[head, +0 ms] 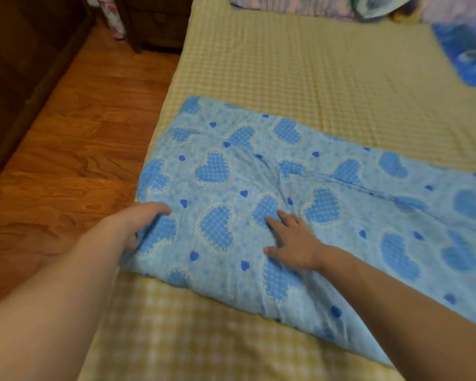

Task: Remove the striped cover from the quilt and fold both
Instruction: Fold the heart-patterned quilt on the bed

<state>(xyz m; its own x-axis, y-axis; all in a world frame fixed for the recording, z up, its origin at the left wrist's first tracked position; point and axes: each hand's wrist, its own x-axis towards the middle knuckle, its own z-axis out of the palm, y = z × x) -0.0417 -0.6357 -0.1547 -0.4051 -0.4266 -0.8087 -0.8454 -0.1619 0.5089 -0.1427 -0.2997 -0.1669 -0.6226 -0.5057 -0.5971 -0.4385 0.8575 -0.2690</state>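
We stand at the bed, whose yellow checked sheet fills most of the view, with the wooden floor running along its left side. Across the near part of the bed lies the quilt, pale blue with darker blue hearts, already doubled into a long band that runs from the bed's left edge off to the right. A crease crosses its middle. We see no striped cover on it; bundled cloth lies at the far edge of the bed, too blurred to name, so we judge the cover is already off and we are now folding the quilt.

Our left hand is closed around the quilt's left end at the bed's edge, fingers curled over the top and thumb hidden beneath. Our right hand lies open and flat on the quilt's top, fingers spread, pressing it down near the wrinkles.

The next move, we reckon, calls for lifting that left end and carrying it over to the right, while the flat hand holds the fold line steady and smooths the wrinkles.
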